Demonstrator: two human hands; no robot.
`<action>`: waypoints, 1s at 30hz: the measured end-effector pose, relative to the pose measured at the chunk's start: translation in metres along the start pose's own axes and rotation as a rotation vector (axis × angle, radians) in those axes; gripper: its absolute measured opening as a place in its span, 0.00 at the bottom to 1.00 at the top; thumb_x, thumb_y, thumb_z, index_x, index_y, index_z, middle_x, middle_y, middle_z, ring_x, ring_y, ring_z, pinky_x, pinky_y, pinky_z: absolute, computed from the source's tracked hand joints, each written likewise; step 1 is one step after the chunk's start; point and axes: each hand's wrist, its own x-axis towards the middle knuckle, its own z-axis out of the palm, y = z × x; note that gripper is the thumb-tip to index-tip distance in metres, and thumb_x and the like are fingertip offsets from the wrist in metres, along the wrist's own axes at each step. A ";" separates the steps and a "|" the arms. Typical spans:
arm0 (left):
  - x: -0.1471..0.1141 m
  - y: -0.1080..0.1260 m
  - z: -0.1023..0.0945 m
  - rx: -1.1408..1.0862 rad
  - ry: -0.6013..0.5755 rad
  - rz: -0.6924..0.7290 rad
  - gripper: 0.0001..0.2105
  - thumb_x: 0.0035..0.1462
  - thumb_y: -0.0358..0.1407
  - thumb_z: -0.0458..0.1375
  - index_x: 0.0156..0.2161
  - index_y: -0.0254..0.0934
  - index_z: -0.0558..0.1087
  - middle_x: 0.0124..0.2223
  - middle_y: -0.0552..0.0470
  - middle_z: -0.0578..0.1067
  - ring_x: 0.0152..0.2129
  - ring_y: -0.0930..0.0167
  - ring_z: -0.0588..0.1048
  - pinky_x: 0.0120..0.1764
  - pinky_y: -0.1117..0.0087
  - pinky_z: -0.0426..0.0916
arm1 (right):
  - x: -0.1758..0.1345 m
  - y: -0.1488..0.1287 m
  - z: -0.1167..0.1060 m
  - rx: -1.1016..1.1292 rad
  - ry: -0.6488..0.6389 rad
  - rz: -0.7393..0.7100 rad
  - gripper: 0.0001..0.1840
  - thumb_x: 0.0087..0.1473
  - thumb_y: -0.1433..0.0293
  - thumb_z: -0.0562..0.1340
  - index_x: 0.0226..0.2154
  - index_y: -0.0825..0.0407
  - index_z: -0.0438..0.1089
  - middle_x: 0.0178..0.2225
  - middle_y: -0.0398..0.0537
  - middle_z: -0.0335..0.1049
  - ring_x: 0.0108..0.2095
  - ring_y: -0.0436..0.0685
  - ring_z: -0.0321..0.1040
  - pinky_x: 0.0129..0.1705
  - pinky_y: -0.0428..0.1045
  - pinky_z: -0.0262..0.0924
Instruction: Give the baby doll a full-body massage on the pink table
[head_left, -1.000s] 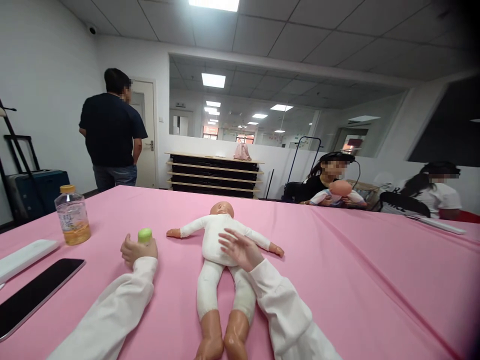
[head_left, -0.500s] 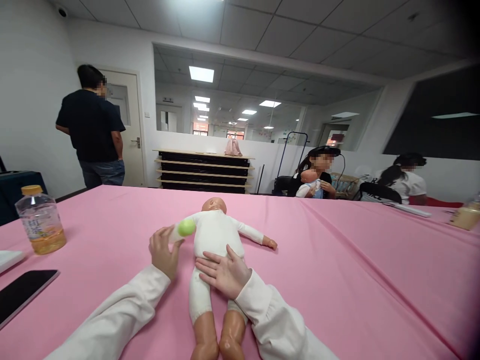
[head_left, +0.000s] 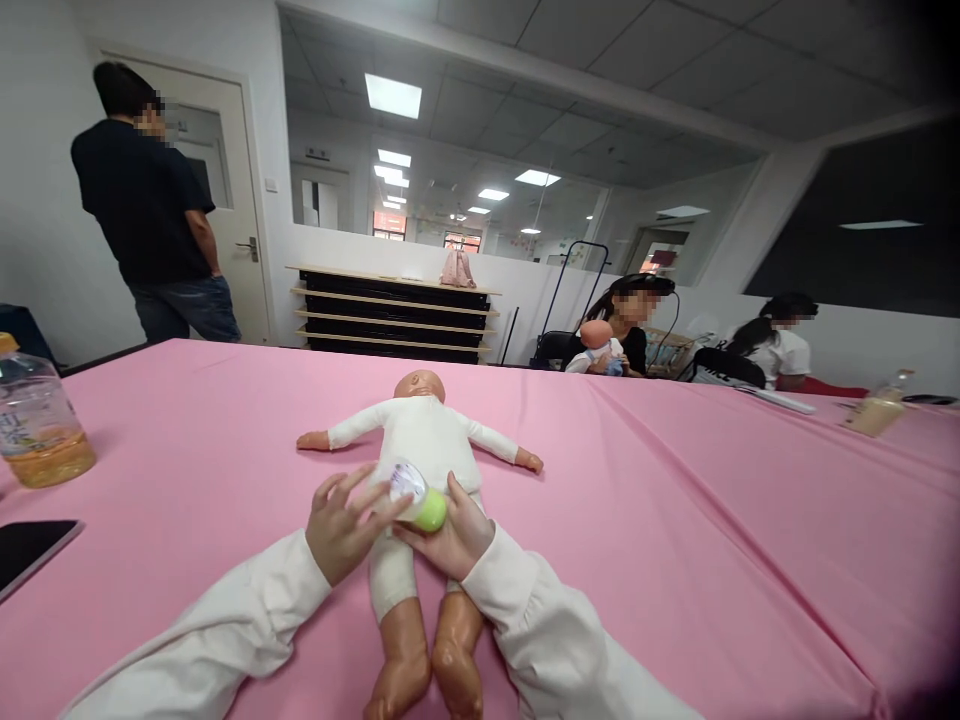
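A small whitish bottle (head_left: 409,487) with a purple-marked label and a bright green cap lies tilted between my hands, cap end to the right. My left hand (head_left: 349,525) has its fingers around the base end, loosely spread. Against the green cap is my right hand (head_left: 457,535), its thumb raised beside it and its fingers passing underneath. Just below the bottle and my hands is a baby doll (head_left: 427,430) in a white suit, on its back with arms spread and bare lower legs toward me. Its waist is partly hidden.
A pink cloth (head_left: 637,560) covers the table. At the left are a drink bottle (head_left: 45,420) and a dark phone (head_left: 34,550); another bottle (head_left: 877,405) stands far right. Beyond the table, one person (head_left: 142,210) stands, another (head_left: 634,330) holds a doll, and a third sits.
The green-capped bottle has moved from beside the doll's arm to over its belly, and its cap has swung down into my right hand, which was spread flat. My view has shifted slightly.
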 end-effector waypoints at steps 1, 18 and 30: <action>0.001 -0.002 0.001 -0.011 0.003 -0.105 0.15 0.55 0.35 0.52 0.49 0.49 0.66 0.43 0.51 0.72 0.46 0.66 0.69 0.50 0.63 0.57 | -0.001 -0.002 0.000 -0.012 -0.004 0.019 0.36 0.56 0.49 0.39 0.50 0.58 0.61 0.48 0.57 0.66 0.45 0.57 0.66 0.52 0.54 0.52; 0.005 -0.013 0.010 0.028 0.028 -1.038 0.29 0.50 0.37 0.52 0.58 0.33 0.50 0.56 0.36 0.59 0.56 0.57 0.56 0.53 0.52 0.51 | -0.002 -0.009 -0.003 0.005 -0.008 0.046 0.25 0.55 0.58 0.50 0.48 0.60 0.61 0.55 0.59 0.58 0.52 0.58 0.61 0.54 0.53 0.50; 0.019 0.058 -0.029 -0.276 -0.317 0.210 0.25 0.57 0.40 0.47 0.58 0.33 0.58 0.57 0.46 0.64 0.58 0.64 0.54 0.59 0.57 0.33 | -0.014 0.000 0.020 -0.080 -0.170 0.014 0.43 0.48 0.43 0.49 0.52 0.61 0.59 0.56 0.62 0.55 0.57 0.59 0.53 0.60 0.52 0.41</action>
